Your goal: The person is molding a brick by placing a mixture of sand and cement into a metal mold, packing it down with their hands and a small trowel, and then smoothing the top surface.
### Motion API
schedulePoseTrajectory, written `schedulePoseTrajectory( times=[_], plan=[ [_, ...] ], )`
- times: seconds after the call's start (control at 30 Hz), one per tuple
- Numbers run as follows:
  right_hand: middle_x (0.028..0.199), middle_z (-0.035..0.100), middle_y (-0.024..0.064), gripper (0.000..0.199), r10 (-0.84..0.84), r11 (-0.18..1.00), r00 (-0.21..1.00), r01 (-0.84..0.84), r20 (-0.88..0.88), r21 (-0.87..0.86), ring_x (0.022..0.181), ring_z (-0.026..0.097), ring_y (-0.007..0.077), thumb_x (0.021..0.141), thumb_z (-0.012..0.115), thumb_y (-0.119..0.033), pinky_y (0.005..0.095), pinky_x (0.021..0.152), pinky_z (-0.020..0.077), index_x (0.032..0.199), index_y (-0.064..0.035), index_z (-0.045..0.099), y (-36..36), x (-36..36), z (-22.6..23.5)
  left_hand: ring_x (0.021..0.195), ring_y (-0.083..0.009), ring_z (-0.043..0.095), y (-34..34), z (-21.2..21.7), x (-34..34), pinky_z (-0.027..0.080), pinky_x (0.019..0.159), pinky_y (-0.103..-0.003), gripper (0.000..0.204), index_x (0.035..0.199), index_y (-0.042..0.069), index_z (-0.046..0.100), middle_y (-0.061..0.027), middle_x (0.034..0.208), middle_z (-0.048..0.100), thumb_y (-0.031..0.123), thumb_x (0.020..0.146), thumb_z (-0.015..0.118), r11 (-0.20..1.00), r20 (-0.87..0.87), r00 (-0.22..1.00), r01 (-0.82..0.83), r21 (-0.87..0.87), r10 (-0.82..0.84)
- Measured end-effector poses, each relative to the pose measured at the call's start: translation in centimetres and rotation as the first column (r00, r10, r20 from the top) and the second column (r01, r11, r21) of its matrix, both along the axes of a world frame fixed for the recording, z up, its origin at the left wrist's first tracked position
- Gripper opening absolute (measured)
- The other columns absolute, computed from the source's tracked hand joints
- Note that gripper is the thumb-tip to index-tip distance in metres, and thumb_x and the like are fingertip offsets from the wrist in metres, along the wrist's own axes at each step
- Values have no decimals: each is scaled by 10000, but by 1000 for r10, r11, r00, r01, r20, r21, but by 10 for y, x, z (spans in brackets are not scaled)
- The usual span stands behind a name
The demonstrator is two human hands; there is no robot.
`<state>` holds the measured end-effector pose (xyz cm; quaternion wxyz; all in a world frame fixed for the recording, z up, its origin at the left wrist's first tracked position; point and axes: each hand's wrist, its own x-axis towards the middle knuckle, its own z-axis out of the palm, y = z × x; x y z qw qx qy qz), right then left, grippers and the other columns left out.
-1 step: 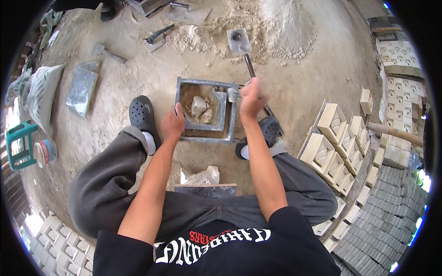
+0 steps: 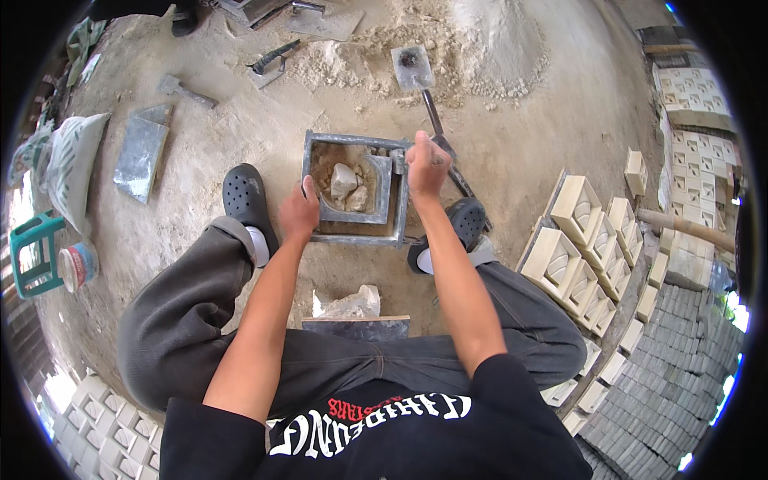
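We count one square metal mould (image 2: pixel 354 189) on the sandy ground between two black clogs (image 2: pixel 244 198); inside it sit two pale lumps of mortar (image 2: pixel 346 184); one long-handled trowel (image 2: pixel 413 67) lies beyond its far edge; our left hand (image 2: pixel 298 210) grips the mould's near left rim, fingers curled over it; our right hand (image 2: pixel 426 164) is fisted around the trowel's shaft at the right rim; against the earlier frame, we see nothing shifted.
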<state>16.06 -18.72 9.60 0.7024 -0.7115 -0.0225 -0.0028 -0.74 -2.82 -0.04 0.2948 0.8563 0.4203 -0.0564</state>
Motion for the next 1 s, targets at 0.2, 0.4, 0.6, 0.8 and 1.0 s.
schedulePoseTrajectory(
  times=[0.2,0.4,0.6,0.8,1.0],
  plan=[
    [470,392,-18,537,-106,994,990,104,88,18,454,345,73,965,500,-300,286,441,245,505,-40,406,2,-19,27,876,-454,620,3,3,-3,466,791,-542,557,1034,88,664,-240,920,667,498,989,290,1000,-9,1000,-23,4,23],
    [468,374,-25,528,3,992,999,-8,-41,-127,464,336,74,957,508,-301,305,456,247,520,-23,407,13,-17,31,859,-460,624,3,2,-3,473,782,-545,556,1033,93,666,-245,903,668,501,988,291,1000,-42,999,-11,23,12],
    [464,400,-13,515,-15,987,994,-1,-105,-158,455,364,77,931,510,-280,305,449,255,491,-38,396,14,-5,18,830,-456,630,6,2,-3,479,756,-546,556,1008,88,668,-249,861,667,511,982,309,1000,-28,1000,-9,7,9],
    [482,420,-5,503,-57,979,996,43,-64,-200,479,375,79,920,532,-269,297,473,287,505,-13,405,6,-15,7,825,-459,627,0,10,2,472,752,-548,549,1002,84,665,-243,874,669,503,985,309,1000,2,1000,-14,4,13],
    [488,440,-7,496,-76,994,996,72,-38,-77,481,387,75,919,533,-268,285,483,294,505,-24,415,-7,-33,10,855,-451,627,-2,0,-2,471,772,-547,558,1009,83,669,-248,889,668,501,986,299,1000,-15,1000,4,-1,-4]
  ],
)
